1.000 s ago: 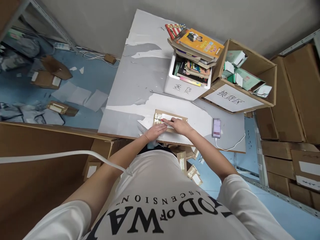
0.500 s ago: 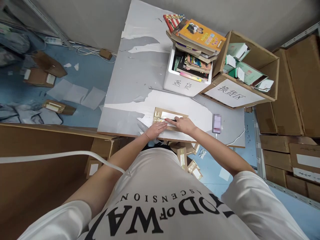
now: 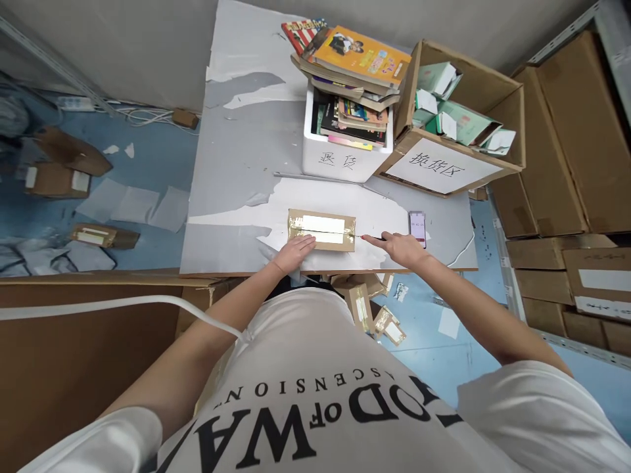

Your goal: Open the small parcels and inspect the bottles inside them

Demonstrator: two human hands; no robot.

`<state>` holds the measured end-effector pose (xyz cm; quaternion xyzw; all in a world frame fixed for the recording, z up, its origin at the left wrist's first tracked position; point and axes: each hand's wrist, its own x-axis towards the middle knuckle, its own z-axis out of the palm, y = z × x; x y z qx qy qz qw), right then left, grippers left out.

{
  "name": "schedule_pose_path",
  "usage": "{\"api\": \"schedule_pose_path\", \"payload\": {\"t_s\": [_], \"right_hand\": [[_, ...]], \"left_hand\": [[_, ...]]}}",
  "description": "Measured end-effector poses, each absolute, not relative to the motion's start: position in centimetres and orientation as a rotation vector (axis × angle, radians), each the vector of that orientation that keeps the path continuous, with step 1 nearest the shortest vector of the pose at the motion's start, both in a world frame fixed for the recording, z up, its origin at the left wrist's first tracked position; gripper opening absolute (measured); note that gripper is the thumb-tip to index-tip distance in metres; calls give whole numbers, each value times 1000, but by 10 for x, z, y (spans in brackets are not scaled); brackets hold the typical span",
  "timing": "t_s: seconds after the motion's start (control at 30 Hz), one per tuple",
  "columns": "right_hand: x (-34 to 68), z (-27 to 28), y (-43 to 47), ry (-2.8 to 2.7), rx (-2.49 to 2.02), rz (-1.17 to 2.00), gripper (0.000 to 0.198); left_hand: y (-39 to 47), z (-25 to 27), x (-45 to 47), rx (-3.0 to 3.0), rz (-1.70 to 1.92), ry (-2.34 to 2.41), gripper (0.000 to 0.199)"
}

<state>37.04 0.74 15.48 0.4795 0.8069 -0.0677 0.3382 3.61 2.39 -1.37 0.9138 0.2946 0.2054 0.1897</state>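
Observation:
A small brown cardboard box [image 3: 332, 246] lies near the table's front edge. It has shiny tape at both ends and a white label on top, and a dark line runs lengthwise across the label. My left hand [image 3: 296, 253] rests on the box's left front part, fingers stretched and flat. Just off the box's right end is my right hand [image 3: 401, 248], closed around a slim dark box cutter [image 3: 375, 238]. Its thin tip points left at the box. Most of the cutter is hidden in the fingers.
Behind the box stand a white bin [image 3: 340, 161] heaped with books and a labelled carton [image 3: 444, 167] holding green-and-white boxes. A phone [image 3: 417, 228] with a cable lies beside my right hand. Large cartons [image 3: 557, 138] stand at the right.
My right hand has drawn the cutter rightward along the box and off its right end. A dark line now shows across the label. My left hand stays on the box.

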Motion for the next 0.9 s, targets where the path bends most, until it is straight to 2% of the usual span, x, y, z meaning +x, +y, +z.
{"api": "schedule_pose_path", "payload": {"t_s": [0.07, 0.17, 0.3, 0.37, 0.53, 0.67, 0.9], "right_hand": [[384, 151, 0, 2142, 1361, -244, 81], [402, 135, -20, 2212, 1792, -421, 64], [392, 92, -48, 2214, 2310, -1043, 57], [376, 72, -56, 2117, 2432, -1374, 57], [352, 55, -62, 1867, 2554, -1835, 59], [353, 55, -61, 1900, 2521, -1896, 59], [359, 57, -54, 2155, 2411, -1473, 57]], "left_hand": [[22, -9, 37, 2563, 582, 844, 49], [19, 5, 40, 2560, 577, 890, 40], [24, 33, 50, 2579, 399, 984, 33], [33, 45, 57, 2608, 314, 1030, 47], [58, 53, 75, 2642, 147, 1229, 109], [63, 47, 80, 2627, 29, 1256, 119], [62, 43, 80, 2626, 84, 1286, 115]]}}
